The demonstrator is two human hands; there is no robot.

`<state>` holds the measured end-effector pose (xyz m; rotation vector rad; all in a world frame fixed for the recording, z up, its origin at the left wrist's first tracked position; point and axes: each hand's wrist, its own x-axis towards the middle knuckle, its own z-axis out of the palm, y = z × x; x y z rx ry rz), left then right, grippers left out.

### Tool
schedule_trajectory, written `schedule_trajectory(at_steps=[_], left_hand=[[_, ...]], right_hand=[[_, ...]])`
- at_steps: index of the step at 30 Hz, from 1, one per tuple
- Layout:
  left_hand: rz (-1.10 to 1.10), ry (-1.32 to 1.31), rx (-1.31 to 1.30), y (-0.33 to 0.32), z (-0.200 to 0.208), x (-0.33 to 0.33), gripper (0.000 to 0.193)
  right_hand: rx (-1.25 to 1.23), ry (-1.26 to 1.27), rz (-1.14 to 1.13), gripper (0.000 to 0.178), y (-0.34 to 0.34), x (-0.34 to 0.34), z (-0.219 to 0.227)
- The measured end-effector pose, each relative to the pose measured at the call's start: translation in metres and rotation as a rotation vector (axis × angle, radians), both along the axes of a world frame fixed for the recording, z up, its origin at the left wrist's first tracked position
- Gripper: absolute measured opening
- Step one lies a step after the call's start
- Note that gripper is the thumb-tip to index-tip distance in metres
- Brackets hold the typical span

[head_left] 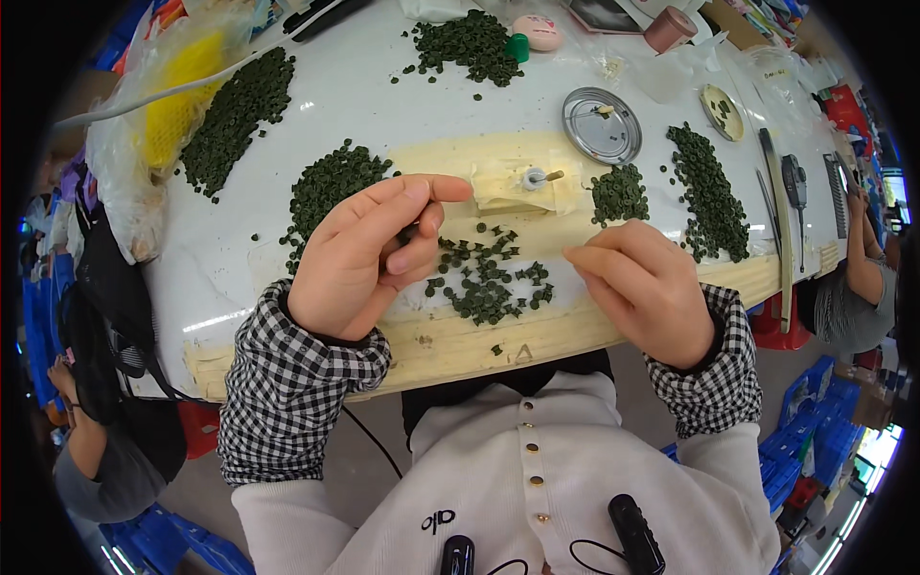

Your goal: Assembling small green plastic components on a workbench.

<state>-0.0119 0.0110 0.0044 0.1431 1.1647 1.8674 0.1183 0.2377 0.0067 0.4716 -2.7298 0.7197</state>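
Note:
My left hand (369,251) is held above the table with its fingers curled and the index finger pointing right. Something small and dark shows between its fingers; its kind cannot be made out. Thumb and fingertips of my right hand (650,287) are pinched together, and anything between them is too small to see. A loose scatter of small dark green pieces (487,292) lies between the hands. Just beyond it, a small metal post fixture (534,178) with a brownish peg stands on a block wrapped in yellowish tape (498,195).
More dark green pieces lie in piles at the left (240,120), beside my left hand (331,182), at the back (465,48) and at the right (709,196). A round metal lid (602,126) and a screwdriver (794,182) lie on the right. Other people work at both sides.

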Motion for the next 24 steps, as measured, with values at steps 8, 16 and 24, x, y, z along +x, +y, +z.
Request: schedule_trajectory(at_steps=[8, 16, 24], left_hand=[[0.016, 0.078, -0.013, -0.001, -0.002, -0.002, 0.023], [0.030, 0.077, 0.019, -0.005, -0.004, -0.002, 0.022], [0.056, 0.072, 0.001, -0.001, -0.003, -0.001, 0.023]], right_hand=[[0.043, 0.001, 0.386, 0.026, -0.040, 0.005, -0.007], [0.131, 0.018, 0.431, 0.023, -0.047, 0.005, -0.015], [0.217, -0.011, 0.367, 0.022, -0.050, 0.003, -0.016]])
